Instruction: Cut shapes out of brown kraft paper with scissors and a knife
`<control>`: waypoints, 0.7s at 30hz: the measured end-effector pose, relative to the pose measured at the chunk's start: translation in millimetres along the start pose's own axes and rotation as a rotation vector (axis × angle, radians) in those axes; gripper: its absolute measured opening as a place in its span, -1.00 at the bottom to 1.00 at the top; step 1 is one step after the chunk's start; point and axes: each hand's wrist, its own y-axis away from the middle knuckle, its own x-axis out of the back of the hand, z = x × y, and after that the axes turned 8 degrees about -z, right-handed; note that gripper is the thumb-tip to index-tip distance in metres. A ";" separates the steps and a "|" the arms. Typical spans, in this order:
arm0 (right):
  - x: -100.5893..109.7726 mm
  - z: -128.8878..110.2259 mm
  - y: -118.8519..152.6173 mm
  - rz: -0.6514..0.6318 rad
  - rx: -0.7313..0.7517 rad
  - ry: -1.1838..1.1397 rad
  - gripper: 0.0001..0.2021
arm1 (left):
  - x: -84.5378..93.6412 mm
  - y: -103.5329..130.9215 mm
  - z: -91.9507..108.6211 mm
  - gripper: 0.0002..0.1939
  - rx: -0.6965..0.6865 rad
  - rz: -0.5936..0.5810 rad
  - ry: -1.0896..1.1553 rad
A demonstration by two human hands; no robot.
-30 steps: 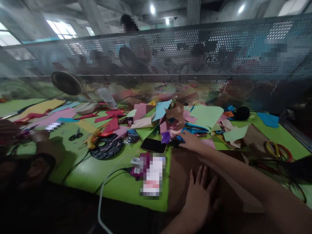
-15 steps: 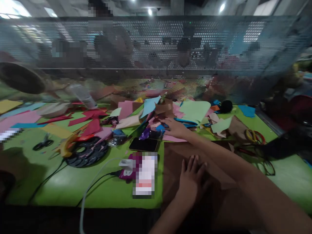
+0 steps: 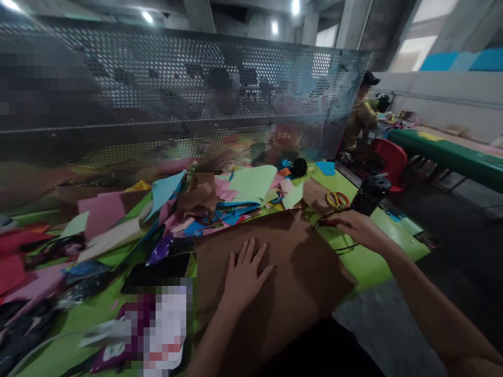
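Note:
My left hand (image 3: 245,275) lies flat, fingers spread, on a large brown paper sheet (image 3: 298,272) that covers the near right part of the green table (image 3: 369,262). My right hand (image 3: 356,228) is out at the sheet's far right corner. Its fingers curl over red-handled scissors (image 3: 327,222), with thin black wire loops around them. Another pair of scissors with yellow and red handles (image 3: 337,199) lies just beyond that hand.
A heap of coloured paper scraps (image 3: 236,193) fills the middle of the table in front of a perforated metal screen (image 3: 176,99). A black cylindrical object (image 3: 371,193) stands at the table's right edge. A dark phone (image 3: 159,269) lies left of the brown sheet. A person sits at the far right (image 3: 359,118).
The view has swung right. My right hand has left the scrap heap and moved to the table's right edge onto the red-handled scissors. My left hand stays flat on the brown sheet.

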 end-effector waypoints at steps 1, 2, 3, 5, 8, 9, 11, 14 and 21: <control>-2.4 9.6 10.6 -0.009 -0.024 0.029 -0.66 | 0.6 -3.4 -2.5 -0.40 0.007 -0.008 -0.004; -5.7 17.0 20.2 -0.036 -0.034 0.066 -0.64 | 1.4 -6.4 -4.4 -0.39 0.013 -0.017 -0.007; -9.5 22.0 28.6 -0.061 -0.043 0.114 -0.62 | 2.3 -8.9 -5.9 -0.39 0.016 -0.027 -0.009; -16.7 26.6 41.6 -0.080 -0.072 0.219 -0.60 | 4.1 -11.7 -7.3 -0.39 0.016 -0.048 -0.013; -21.8 25.2 52.2 -0.055 -0.102 0.324 -0.65 | 6.7 -12.0 -6.6 -0.39 0.011 -0.056 -0.014; -21.6 23.9 54.5 -0.054 -0.095 0.332 -0.68 | 7.5 -11.4 -6.1 -0.39 0.011 -0.056 -0.013; -20.3 21.3 59.2 -0.079 -0.069 0.316 -0.72 | 9.4 -9.5 -5.2 -0.39 0.015 -0.054 -0.010; -22.0 21.4 69.0 -0.111 -0.065 0.276 -0.71 | 12.3 -5.4 -5.1 -0.40 0.011 -0.044 -0.003; -34.5 42.8 85.9 0.233 -0.085 0.323 -0.80 | 21.4 10.0 -4.8 -0.42 -0.021 -0.037 0.031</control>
